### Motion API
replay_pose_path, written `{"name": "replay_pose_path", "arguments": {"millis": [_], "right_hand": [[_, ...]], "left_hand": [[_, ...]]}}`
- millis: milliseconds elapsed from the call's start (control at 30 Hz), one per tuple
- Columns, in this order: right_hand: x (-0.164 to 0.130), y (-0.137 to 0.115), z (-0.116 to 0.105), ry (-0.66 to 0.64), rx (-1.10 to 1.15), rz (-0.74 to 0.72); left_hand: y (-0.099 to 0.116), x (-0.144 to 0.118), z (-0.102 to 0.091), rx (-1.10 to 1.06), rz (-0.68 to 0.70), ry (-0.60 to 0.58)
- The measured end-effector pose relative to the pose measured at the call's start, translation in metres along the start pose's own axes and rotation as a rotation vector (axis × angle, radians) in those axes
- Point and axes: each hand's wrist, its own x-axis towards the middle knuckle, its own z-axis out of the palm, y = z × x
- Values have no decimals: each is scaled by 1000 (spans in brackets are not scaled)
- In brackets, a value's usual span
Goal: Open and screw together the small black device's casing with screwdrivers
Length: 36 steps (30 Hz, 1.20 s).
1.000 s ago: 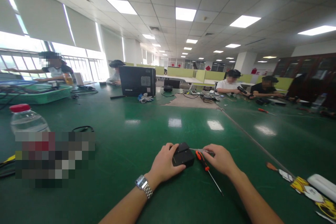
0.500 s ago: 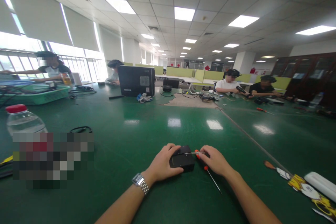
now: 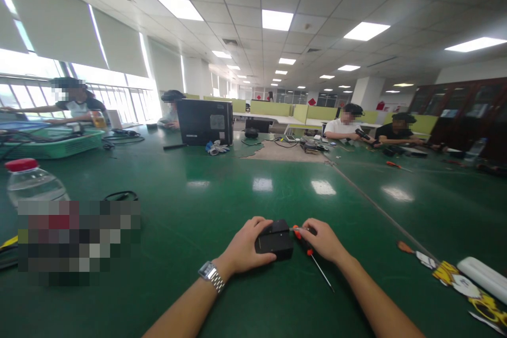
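Observation:
A small black box (image 3: 275, 244) with a groove along its top sits on the green table. My left hand (image 3: 249, 245), a metal-band watch at its wrist, grips the box from the left, thumb along the near side. Just right of the box, my right hand (image 3: 322, 237) is closed with fingers pinched on a thin metal piece (image 3: 293, 229); its kind is mostly hidden by the fingers. Its visible end points toward the box. Beneath that hand lies a red-and-black screwdriver (image 3: 309, 252), its shaft pointing toward me.
A red-capped bottle (image 3: 35, 185) and a pixelated patch are at left. Farther back stand a green basket (image 3: 75, 142), a black computer case (image 3: 206, 122) and gloves (image 3: 217, 148). At right lie a cartoon-shaped item (image 3: 461, 280) and a white object (image 3: 483, 274). Several people sit around the table.
The thin metal piece in my right hand has drawn back rightward from over the box's top; less of it shows now. My left hand and the box stay in place.

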Motion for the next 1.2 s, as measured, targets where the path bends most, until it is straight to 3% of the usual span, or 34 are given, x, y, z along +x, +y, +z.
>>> {"name": "replay_pose_path", "arguments": {"millis": [400,733,1200], "right_hand": [[1,8,4,47,35,80],[0,-8,11,-34,17,69],[-3,-7,8,-115,9,62]], "left_hand": [[4,1,-2,12,20,-15],[8,2,0,-12,20,-12],[7,1,1,-10,1,-5]]}}
